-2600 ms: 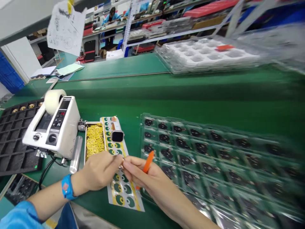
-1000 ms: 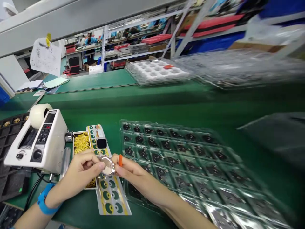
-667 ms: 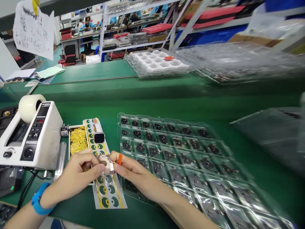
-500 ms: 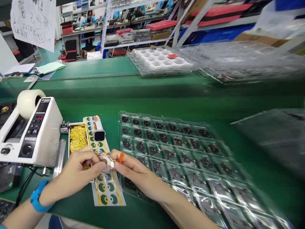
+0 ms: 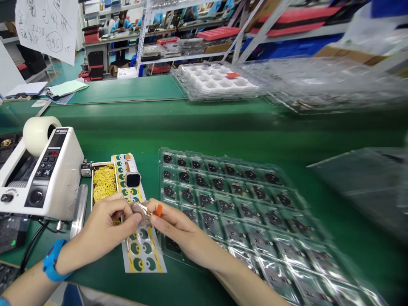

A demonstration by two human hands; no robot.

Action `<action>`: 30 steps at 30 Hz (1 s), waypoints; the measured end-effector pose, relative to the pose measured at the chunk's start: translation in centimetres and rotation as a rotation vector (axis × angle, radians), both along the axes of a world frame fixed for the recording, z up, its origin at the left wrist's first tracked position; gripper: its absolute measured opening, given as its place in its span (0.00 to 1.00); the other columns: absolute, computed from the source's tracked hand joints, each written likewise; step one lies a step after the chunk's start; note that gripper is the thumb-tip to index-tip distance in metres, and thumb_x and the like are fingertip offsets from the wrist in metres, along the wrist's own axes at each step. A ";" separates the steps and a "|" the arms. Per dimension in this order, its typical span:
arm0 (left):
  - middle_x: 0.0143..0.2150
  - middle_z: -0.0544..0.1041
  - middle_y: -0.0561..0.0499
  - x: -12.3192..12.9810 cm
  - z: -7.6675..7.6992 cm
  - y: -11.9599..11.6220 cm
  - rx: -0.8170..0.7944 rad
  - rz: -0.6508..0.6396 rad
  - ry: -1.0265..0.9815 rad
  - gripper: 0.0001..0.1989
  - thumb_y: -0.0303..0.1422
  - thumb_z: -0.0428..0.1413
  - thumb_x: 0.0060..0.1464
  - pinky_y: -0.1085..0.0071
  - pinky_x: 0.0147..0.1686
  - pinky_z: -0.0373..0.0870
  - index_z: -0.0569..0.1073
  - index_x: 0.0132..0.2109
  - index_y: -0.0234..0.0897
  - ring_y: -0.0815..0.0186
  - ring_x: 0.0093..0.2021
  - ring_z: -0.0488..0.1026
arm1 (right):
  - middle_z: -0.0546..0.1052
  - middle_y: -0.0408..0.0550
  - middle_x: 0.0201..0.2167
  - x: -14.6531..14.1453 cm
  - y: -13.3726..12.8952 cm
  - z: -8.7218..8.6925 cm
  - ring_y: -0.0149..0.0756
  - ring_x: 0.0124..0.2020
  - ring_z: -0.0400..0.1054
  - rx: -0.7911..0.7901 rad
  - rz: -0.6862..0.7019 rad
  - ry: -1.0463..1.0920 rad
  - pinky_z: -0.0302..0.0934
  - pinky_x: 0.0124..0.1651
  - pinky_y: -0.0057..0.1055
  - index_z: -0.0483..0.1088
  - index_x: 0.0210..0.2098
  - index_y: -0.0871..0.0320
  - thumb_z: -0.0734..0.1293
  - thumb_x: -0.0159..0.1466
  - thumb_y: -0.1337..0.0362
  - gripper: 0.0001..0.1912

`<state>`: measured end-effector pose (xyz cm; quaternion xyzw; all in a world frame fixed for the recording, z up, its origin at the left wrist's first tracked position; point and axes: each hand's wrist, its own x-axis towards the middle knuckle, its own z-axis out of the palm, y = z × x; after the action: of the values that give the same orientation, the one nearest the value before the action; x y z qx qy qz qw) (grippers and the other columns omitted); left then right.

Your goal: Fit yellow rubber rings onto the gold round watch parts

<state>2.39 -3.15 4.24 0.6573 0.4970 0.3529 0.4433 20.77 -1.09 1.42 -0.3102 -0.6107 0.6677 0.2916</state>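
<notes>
Between my two hands is a round watch case with a shiny metal rim, held above the sticker sheet. My left hand pinches its left side with thumb and forefinger. On the other side, my right hand grips the case's right edge, and a small orange piece sticks up at its fingers. Below lies the white sheet of green and yellow stickers, partly hidden by my hands. A square-faced smartwatch rests on that sheet, just beyond the held case.
A clear tray of black parts spreads to the right. On the left stand a tape dispenser, a box of yellow rings and a metal strip. Clear trays are stacked on the back ledge; people sit farther off.
The watch case has tilted between my fingers, so its face shows at a flatter angle. My hands stay in nearly the same place, and the orange piece has shifted slightly left.
</notes>
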 end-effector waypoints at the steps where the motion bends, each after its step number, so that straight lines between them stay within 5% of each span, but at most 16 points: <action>1: 0.25 0.62 0.55 0.0 -0.1 0.0 0.030 0.010 0.043 0.14 0.31 0.54 0.55 0.71 0.24 0.53 0.62 0.23 0.37 0.69 0.25 0.58 | 0.60 0.41 0.28 0.0 0.0 0.0 0.33 0.31 0.55 0.021 -0.004 -0.017 0.54 0.35 0.31 0.60 0.28 0.55 0.58 0.64 0.38 0.26; 7: 0.25 0.61 0.56 -0.6 -0.2 0.3 0.202 0.124 0.327 0.15 0.34 0.57 0.54 0.72 0.25 0.53 0.61 0.24 0.37 0.69 0.26 0.59 | 0.62 0.42 0.29 0.2 0.0 0.1 0.34 0.31 0.56 0.076 -0.038 -0.045 0.55 0.35 0.31 0.62 0.28 0.56 0.57 0.65 0.38 0.26; 12: 0.26 0.63 0.56 -1.2 0.2 0.7 0.438 0.275 0.142 0.09 0.29 0.57 0.56 0.73 0.27 0.58 0.67 0.28 0.37 0.70 0.27 0.61 | 0.63 0.42 0.30 0.2 0.2 0.3 0.34 0.32 0.57 0.038 -0.010 0.039 0.55 0.37 0.31 0.65 0.32 0.55 0.59 0.64 0.39 0.25; 18: 0.48 0.74 0.46 -0.5 -0.2 0.5 0.329 -0.022 -0.141 0.06 0.27 0.60 0.54 0.64 0.48 0.69 0.80 0.37 0.44 0.61 0.50 0.72 | 0.59 0.40 0.28 0.0 -0.3 0.1 0.32 0.30 0.54 -0.078 0.016 0.132 0.53 0.36 0.29 0.63 0.30 0.55 0.62 0.62 0.39 0.24; 27: 0.57 0.72 0.43 -0.9 -1.7 0.5 0.356 -0.107 -0.112 0.11 0.31 0.61 0.52 0.55 0.49 0.73 0.80 0.43 0.51 0.51 0.55 0.71 | 0.65 0.41 0.30 -0.8 -0.3 -0.2 0.30 0.32 0.60 -0.149 0.035 0.308 0.56 0.41 0.29 0.65 0.32 0.58 0.68 0.57 0.40 0.25; 30: 0.58 0.73 0.46 -2.0 -3.1 1.0 0.394 -0.033 -0.046 0.10 0.34 0.61 0.52 0.55 0.51 0.73 0.80 0.43 0.52 0.50 0.56 0.71 | 0.66 0.40 0.29 -1.7 -0.1 -0.9 0.26 0.30 0.59 -0.170 0.056 0.374 0.56 0.40 0.28 0.65 0.30 0.58 0.71 0.50 0.38 0.29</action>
<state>0.38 -2.20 1.09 0.7310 0.3972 0.4511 0.3230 19.08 -1.18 0.47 -0.1872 -0.4958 0.7707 0.3538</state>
